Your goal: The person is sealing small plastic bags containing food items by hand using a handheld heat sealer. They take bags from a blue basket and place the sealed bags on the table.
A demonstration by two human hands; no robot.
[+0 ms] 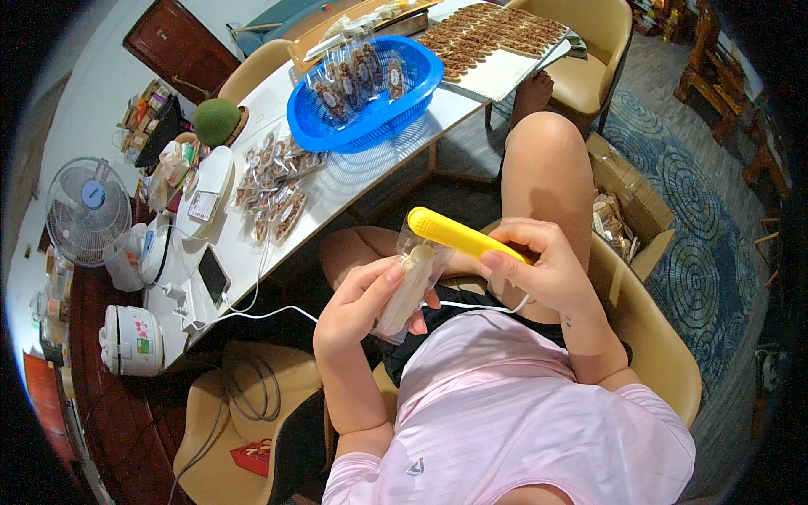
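Above the lap, my left hand holds a clear plastic pouch with a pale, elongated piece of food inside. My right hand grips a yellow handheld device, probably a bag sealer, with a white cord at its lower end. The device's far end lies at or just over the pouch's upper edge; whether they touch cannot be told. A blue plastic basket on the table holds several upright filled pouches. More filled pouches lie in a pile beside it.
A white tray bears rows of brown-topped pieces. On the table are a smartphone, a power strip, a green dome-shaped object and a white rice cooker. A cardboard box stands beside the chair.
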